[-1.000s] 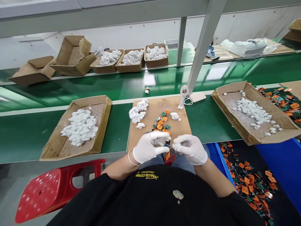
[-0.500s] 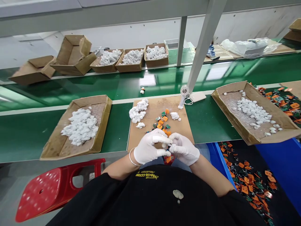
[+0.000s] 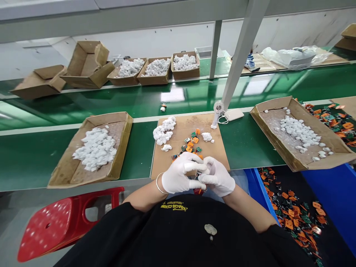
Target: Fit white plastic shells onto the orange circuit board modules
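In front of my chest, my left hand (image 3: 180, 174) and my right hand (image 3: 219, 177), both in white gloves, meet fingertip to fingertip. Between them is a small circuit board (image 3: 198, 175), mostly covered by the fingers, with something red just below it. Both hands are closed on it. Just beyond, on a brown board (image 3: 164, 163), lie several green circuit boards with orange parts (image 3: 190, 144). White putty-like lumps (image 3: 164, 131) are heaped at the left of that board, and a smaller white clump (image 3: 206, 137) sits at the right.
Cardboard trays of white lumps flank me, one left (image 3: 126, 137) and one right (image 3: 257, 118). A small fan (image 3: 217, 111) stands beside a white power bank (image 3: 235, 114). A green conveyor belt (image 3: 194, 92) runs behind. Right is a blue bin (image 3: 328, 185); left, a red stool (image 3: 46, 226).
Both hands have shifted slightly, with the left moving a little right and its fingers closing nearer the right hand. The small piece on the conveyor belt has travelled left.
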`<state>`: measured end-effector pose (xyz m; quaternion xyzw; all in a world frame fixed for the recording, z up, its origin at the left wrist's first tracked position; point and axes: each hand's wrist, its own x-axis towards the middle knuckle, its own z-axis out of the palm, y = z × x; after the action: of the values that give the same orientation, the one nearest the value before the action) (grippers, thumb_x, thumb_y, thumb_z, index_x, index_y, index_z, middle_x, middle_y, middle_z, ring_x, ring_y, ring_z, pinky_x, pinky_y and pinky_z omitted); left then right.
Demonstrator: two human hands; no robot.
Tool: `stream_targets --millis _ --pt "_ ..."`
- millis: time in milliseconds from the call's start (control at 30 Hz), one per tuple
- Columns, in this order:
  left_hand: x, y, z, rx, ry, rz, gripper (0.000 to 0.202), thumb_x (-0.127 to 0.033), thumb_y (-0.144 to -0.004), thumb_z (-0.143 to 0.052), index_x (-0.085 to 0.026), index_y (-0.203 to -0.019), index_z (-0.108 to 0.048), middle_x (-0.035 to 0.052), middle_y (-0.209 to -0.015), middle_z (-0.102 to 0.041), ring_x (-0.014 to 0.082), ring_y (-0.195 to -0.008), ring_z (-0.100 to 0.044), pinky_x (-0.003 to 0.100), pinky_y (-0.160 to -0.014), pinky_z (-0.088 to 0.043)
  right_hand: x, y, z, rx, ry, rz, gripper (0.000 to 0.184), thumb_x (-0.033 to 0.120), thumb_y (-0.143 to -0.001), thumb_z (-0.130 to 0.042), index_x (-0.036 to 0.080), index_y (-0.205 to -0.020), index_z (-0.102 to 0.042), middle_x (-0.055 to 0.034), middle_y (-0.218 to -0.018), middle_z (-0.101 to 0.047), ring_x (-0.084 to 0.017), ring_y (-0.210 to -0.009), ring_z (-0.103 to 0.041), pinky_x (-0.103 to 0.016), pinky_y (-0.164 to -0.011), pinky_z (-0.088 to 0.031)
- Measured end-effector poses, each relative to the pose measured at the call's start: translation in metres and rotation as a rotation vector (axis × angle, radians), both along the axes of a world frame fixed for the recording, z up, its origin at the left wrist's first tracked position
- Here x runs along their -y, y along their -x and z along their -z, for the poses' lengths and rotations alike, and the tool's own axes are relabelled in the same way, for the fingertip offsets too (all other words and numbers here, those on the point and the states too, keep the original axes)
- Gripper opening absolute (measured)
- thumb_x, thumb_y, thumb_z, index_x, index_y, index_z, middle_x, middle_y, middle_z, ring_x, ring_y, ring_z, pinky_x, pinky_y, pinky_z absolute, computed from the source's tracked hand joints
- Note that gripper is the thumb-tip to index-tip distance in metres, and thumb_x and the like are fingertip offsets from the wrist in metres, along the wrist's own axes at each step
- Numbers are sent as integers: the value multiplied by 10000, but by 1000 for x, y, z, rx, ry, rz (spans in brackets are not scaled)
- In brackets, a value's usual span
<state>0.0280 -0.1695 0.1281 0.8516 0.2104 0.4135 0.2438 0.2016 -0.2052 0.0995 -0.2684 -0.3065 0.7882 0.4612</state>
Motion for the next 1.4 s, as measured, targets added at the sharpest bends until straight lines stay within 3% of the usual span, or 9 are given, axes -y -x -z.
stream_targets --millis 200,367,467,667,800,967,1133,1400 --pt "5 -6 -1 64 -63 -14 304 -352 -730 -858 -209 -903 -654 26 -811 -688 155 -755 -630 311 -744 -471 1 -2 0 0 -39 -15 539 232 -578 -936 216 -824 -457 80 -578 -631 -96 -450 -560 -204 -447 -446" --pt "2 1 9 86 43 25 448 -396 -758 -831 -211 -1116 -635 76 -972 -688 197 -909 -653 355 -844 -508 -2 -6 -2 -8 -22 -23 458 270 -620 -927 198 -804 -514 39 -686 -651 -125 -627 -642 -246 -580 -517" --pt "0 6 12 85 59 19 465 -420 -750 -839 -220 -1122 -643 63 -949 -694 188 -881 -654 350 -843 -503 -2 -6 -3 -61 -25 -72 451 314 -625 -925 194 -816 -534 -5 -795 -692 -145 -713 -662 -253 -596 -518" --pt "4 4 9 29 -7 -35 431 -461 -734 -844 -221 -1046 -669 50 -874 -714 190 -849 -659 343 -813 -466 -1 -2 -1 -24 -39 -98 441 288 -647 -900 192 -808 -501 -24 -789 -735 -95 -495 -573 -238 -480 -456" --pt "7 2 7 -17 2 -74 342 -427 -744 -838 -226 -980 -692 49 -854 -717 190 -821 -662 343 -796 -456 0 1 -3 -17 -33 -38 464 300 -604 -923 191 -769 -503 -17 -745 -716 -125 -579 -613 -231 -490 -454" --pt "8 2 2 37 -6 -20 329 -338 -784 -808 -226 -1047 -644 42 -885 -724 168 -808 -671 323 -796 -457 2 -1 -5 -69 -4 -92 429 392 -690 -879 184 -760 -510 -25 -752 -723 -117 -556 -630 -251 -541 -497" --pt "9 4 2 -25 10 -23 367 -424 -788 -803 -223 -1054 -651 66 -995 -733 180 -866 -683 336 -842 -444 3 -1 -5 -25 -52 -40 464 356 -621 -921 187 -748 -507 -15 -737 -721 -119 -516 -615 -244 -486 -482" --pt "9 8 4 -129 21 -38 431 -516 -766 -801 -226 -1057 -672 61 -985 -733 196 -897 -680 351 -869 -435 3 -2 -2 42 -132 -46 459 322 -636 -903 200 -754 -476 -19 -767 -717 -128 -562 -624 -241 -486 -482"
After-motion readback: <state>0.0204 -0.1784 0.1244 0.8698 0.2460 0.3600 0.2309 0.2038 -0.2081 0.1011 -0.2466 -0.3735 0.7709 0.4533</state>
